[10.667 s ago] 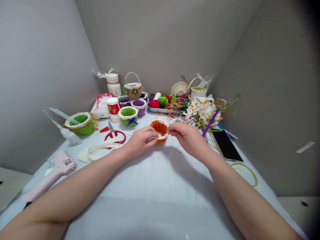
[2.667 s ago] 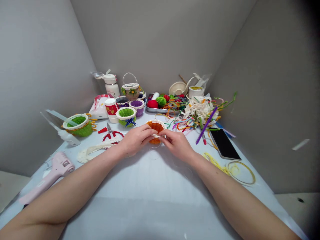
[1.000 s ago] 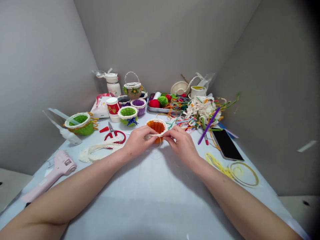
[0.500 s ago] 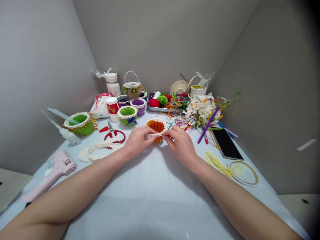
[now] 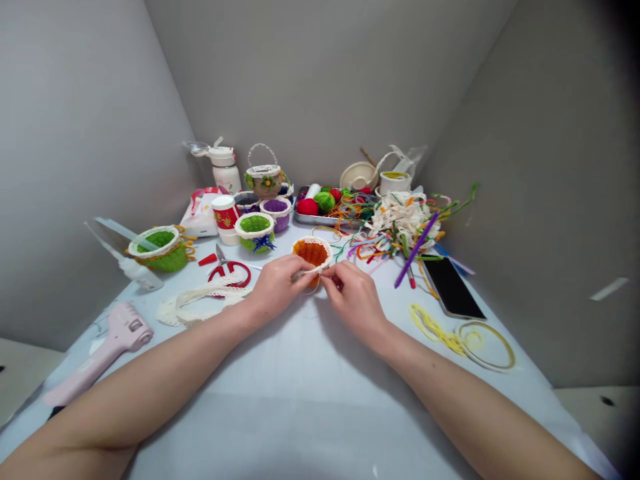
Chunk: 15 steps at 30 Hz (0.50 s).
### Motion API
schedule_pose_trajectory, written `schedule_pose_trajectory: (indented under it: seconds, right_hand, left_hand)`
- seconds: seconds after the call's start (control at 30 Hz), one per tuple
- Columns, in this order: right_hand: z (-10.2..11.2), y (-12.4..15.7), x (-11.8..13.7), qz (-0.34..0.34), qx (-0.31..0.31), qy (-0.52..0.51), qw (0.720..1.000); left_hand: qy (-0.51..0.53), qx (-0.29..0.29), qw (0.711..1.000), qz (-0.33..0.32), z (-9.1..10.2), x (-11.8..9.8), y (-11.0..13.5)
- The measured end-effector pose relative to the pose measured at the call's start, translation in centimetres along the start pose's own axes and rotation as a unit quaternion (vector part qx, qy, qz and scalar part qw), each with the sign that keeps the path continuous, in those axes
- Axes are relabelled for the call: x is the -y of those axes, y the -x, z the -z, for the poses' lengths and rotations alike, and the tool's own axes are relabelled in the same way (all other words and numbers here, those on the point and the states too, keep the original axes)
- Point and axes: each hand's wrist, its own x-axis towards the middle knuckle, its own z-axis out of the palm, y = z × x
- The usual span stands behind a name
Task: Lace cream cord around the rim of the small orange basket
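Note:
An orange woven cup [image 5: 311, 252] with a white lace rim stands upright in front of me, its lower part hidden behind my hands. My left hand [image 5: 281, 280] is closed in a pinch at the near left of the cup, on a thin white string [image 5: 313, 291]. From the fingertips a slack loop of this string hangs down in front of the cup. My right hand [image 5: 354, 295] pinches the string on the other side, fingers curled. The fingertips almost meet, and I cannot make out whether they also touch the cup's rim.
Left lie red-handled scissors [image 5: 230, 273], white lace trim [image 5: 183, 308] and a pink glue gun [image 5: 113, 343]. Several decorated cups, including a green one [image 5: 255, 230], stand behind. A yarn tray [image 5: 325, 218] sits at the back. To the right are ribbon scraps [image 5: 403, 217], a phone [image 5: 453, 287] and yellow cord [image 5: 436, 329].
My right hand has shifted slightly left and down, and its fingers have curled in more. The string loop looks smaller. My left hand has moved only a little.

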Motion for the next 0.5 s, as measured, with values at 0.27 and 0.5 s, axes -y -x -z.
schedule_pose_trajectory:
  seconds: [0.27, 0.5]
  right_hand:
    - [-0.4, -0.4, 0.1, -0.159, 0.005, -0.182, 0.97]
    - [-1.0, -1.0, 0.2, -0.287, 0.018, -0.389, 0.875]
  left_hand:
    - [0.001, -0.019, 0.999, -0.051, -0.5, -0.5, 0.3]
    - [0.032, -0.032, 0.997, -0.068, -0.7, -0.7, 0.4]
